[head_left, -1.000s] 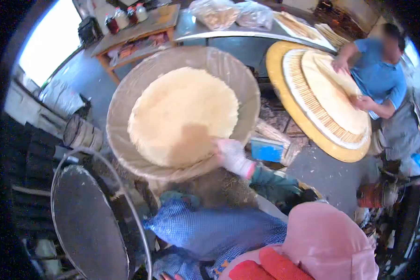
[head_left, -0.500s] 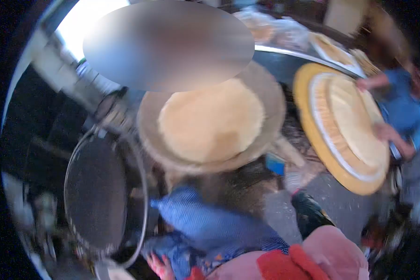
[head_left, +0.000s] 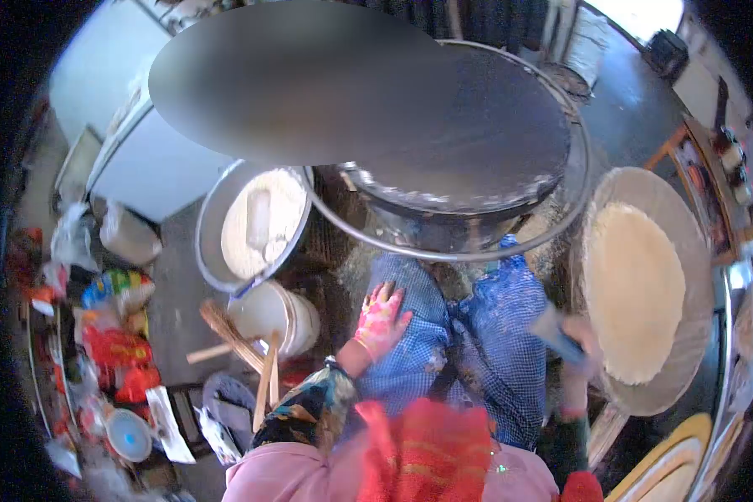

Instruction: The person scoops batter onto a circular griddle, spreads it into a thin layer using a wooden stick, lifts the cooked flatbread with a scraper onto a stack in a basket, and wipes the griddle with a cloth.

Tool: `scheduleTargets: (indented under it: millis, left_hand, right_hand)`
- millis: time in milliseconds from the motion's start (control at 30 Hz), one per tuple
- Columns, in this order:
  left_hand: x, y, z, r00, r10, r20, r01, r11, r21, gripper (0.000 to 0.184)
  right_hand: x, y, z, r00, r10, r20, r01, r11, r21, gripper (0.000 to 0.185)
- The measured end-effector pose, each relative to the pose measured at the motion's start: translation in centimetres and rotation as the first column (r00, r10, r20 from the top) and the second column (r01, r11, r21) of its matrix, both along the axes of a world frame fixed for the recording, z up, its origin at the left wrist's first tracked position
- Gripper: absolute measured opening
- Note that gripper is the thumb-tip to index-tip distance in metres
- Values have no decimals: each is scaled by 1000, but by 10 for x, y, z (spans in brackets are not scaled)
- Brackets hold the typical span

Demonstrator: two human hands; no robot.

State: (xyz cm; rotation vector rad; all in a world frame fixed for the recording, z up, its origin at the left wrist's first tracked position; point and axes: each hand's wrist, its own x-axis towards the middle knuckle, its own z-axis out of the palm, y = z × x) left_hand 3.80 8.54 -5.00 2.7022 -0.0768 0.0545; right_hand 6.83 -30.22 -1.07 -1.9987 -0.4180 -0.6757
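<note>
My left hand [head_left: 381, 320], in a pink patterned glove, lies on my blue checked trouser leg [head_left: 414, 301] with its fingers spread. In my right hand [head_left: 584, 341] is a scraper [head_left: 550, 328] with a pale flat blade and a blue part, blurred by motion. It is above my right leg, near the shallow round tray [head_left: 696, 326] that carries a thin pale round flatbread [head_left: 636, 293]. In front of my knees stands a large dark round griddle [head_left: 477, 125] with a metal ring [head_left: 443, 253] around it. Part of the griddle is hidden by a blur.
To the left is a metal basin [head_left: 206, 234] of pale batter or flour [head_left: 263, 217] with a scoop-like tool in it. A white bucket [head_left: 297, 322] and wooden sticks [head_left: 234, 335] stand below it. Bags [head_left: 117, 343] lie far left; a yellow round board [head_left: 686, 443] is lower right.
My view has swung left, so the griddle is now ahead and the tray with the flatbread is at the right. The co-worker by the yellow board is out of view.
</note>
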Motion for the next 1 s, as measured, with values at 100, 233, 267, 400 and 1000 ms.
scheduleTargets:
  millis: [100,233,267,400,1000]
  left_hand:
    - [-17,8,6,993,58,99,-41,985,-165,50]
    - [-36,39,53,989,36,145,-15,989,-149,48]
    - [-41,57,52,974,56,220,-24,989,-144,47]
    - [-32,143,67,942,292,163,-254,942,-219,39]
    - [261,312,3,782,548,-299,-522,313,-793,45]
  right_hand:
    - [110,78,76,936,232,263,-62,848,-527,7]
    - [236,124,39,861,360,360,-53,766,-640,6]
    - [248,139,40,851,381,362,-47,742,-669,4]
    - [252,200,52,786,532,316,-141,651,-745,6]
    - [260,340,50,792,552,260,-196,633,-748,10]
